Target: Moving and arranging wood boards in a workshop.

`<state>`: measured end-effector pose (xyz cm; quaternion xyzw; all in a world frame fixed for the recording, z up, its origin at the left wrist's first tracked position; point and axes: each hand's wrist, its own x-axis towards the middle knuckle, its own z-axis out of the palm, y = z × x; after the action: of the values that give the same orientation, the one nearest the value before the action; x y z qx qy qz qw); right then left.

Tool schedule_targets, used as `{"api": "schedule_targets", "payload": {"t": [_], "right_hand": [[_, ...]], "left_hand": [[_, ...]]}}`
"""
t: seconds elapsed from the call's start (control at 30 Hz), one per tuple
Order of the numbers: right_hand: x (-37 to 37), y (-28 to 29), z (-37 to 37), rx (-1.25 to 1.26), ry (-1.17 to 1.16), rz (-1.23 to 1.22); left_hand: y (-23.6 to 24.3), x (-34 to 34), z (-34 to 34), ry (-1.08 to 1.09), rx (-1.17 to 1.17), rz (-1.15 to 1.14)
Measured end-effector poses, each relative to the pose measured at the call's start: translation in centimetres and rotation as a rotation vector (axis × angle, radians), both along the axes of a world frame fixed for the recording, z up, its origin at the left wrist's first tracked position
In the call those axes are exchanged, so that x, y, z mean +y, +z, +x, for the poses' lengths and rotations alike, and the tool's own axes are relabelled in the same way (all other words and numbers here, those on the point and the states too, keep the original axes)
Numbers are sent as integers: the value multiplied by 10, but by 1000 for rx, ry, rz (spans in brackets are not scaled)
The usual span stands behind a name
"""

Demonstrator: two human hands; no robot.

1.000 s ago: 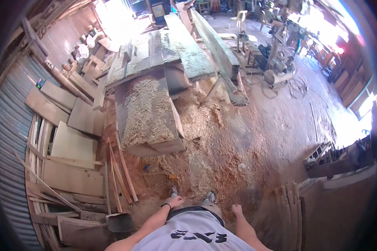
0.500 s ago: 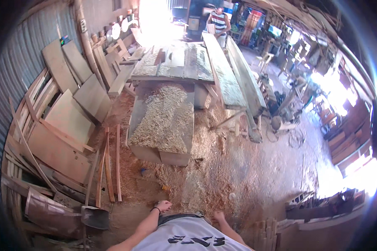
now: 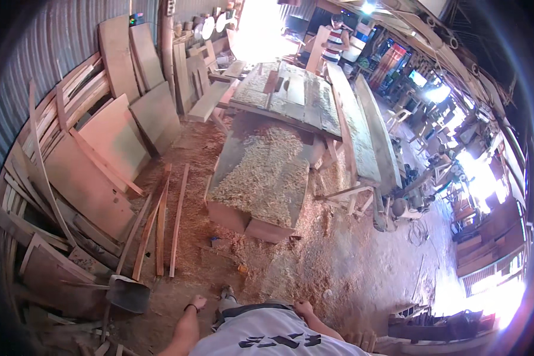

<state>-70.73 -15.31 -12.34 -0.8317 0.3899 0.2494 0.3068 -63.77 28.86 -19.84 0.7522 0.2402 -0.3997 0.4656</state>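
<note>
Shavings (image 3: 261,172) lie thick over the big wooden box (image 3: 269,230) ahead and spill across the floor (image 3: 350,270) around it, well apart from both hands. From my remote seat I see the left hand (image 3: 197,302) low at the near edge, a dark band (image 3: 191,308) at its wrist; its fingers look curled, and nothing shows in it. The right hand (image 3: 302,307), beyond the pale shirt (image 3: 261,325), looks curled too, with nothing visible in it. At this size I cannot tell whether either is fully closed. Nearest the left hand is a dark shovel blade (image 3: 129,295), to its left and not touching; thin timber strips (image 3: 178,222) lie farther off. At the far end a co-worker (image 3: 336,44) stands by an upright board (image 3: 318,48), near long planks (image 3: 353,127).

I judge the step in hand to be only standing or walking, with no handling begun. Taking hold of the shovel would call for a reach to the left with opened fingers; getting at the box would call for steps forward, around the small orange object (image 3: 242,269).
</note>
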Motion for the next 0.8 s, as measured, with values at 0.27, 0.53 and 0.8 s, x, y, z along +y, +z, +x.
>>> {"api": "schedule_targets", "payload": {"t": [0.27, 0.53, 0.8], "right_hand": [[29, 6, 57, 93, 317, -120], [58, 9, 101, -92, 366, -134], [68, 26, 149, -247, 274, -54]], "left_hand": [[-52, 59, -62, 379, 144, -101], [-69, 23, -56, 358, 100, -264], [-71, -4, 0, 208, -19, -181]]}}
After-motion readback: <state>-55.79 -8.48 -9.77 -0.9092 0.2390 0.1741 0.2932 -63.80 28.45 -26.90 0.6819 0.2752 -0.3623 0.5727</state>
